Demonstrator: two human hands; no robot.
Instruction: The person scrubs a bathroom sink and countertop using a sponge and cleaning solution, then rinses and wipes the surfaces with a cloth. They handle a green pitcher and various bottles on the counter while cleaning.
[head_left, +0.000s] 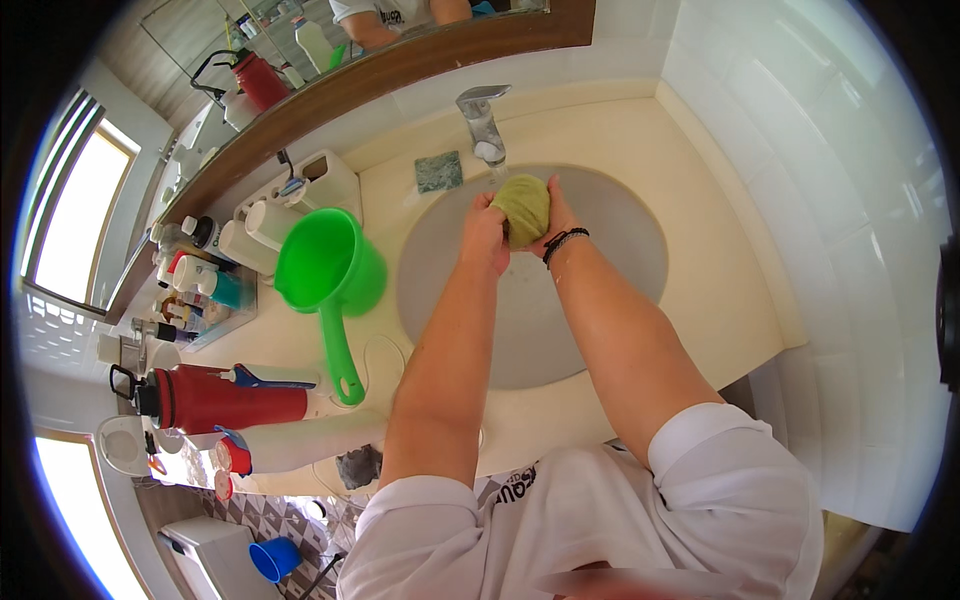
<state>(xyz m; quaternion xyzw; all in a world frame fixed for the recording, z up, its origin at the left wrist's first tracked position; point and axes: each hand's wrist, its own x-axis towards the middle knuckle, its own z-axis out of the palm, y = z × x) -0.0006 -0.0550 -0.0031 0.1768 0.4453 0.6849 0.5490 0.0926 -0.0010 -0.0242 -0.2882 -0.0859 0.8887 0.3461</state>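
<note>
A wet green cloth (523, 206) is bunched over the oval sink (600, 300), just below the metal faucet (484, 127), where water seems to run down. From the left, my left hand (486, 232) grips it, the fingers partly hidden. On its right side my right hand (556, 217) cups it, palm against the cloth and thumb up; a dark braided bracelet (564, 241) circles that wrist. Whether something lies inside the cloth cannot be told. A green-grey scouring pad (439, 172) rests on the counter beside the faucet.
Left of the sink stands a green dipper (330, 262), its handle towards me. Beyond are a white toothbrush holder (330, 180), a clear bin of bottles (225, 322) and a red flask (232, 397). A wood-framed mirror (450, 61) runs behind; a tiled wall (810, 187) bounds the right.
</note>
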